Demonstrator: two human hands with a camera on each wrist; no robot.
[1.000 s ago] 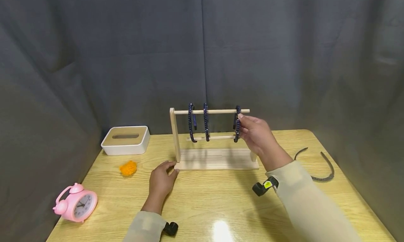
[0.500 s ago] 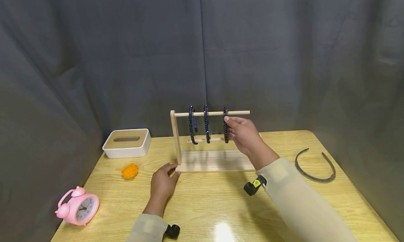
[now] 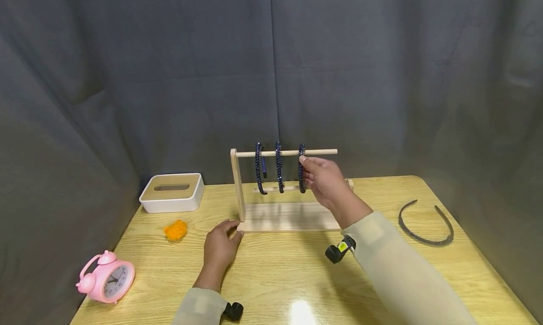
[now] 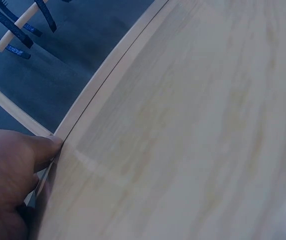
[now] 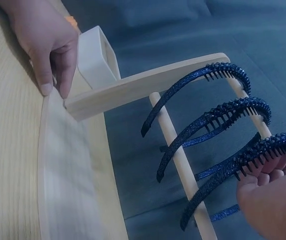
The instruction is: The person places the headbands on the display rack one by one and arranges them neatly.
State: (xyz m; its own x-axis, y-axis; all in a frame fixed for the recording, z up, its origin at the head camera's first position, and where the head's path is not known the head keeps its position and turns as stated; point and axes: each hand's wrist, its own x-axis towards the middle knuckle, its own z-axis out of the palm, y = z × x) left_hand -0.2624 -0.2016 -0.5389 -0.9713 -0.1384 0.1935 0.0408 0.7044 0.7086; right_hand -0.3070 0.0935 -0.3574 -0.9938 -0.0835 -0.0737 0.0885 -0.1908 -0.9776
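A wooden rack with two horizontal rods stands mid-table. Three dark blue beaded headbands with comb teeth hang over its upper rod: a left one, a middle one and a right one. My right hand pinches the right headband between thumb and fingers, and in the right wrist view the fingers reach in behind its teeth. At the base's left front corner, my left hand grips the board's end, thumb at the front edge.
A grey headband lies on the table at the right. To the left are a white tissue box with a wood-look top, an orange fluffy ball and a pink alarm clock. Dark curtains enclose the table.
My right hand has slid the right headband leftward along the upper rod, nearer the middle one, mostly in the first half second. The left hand has stayed at the base corner.
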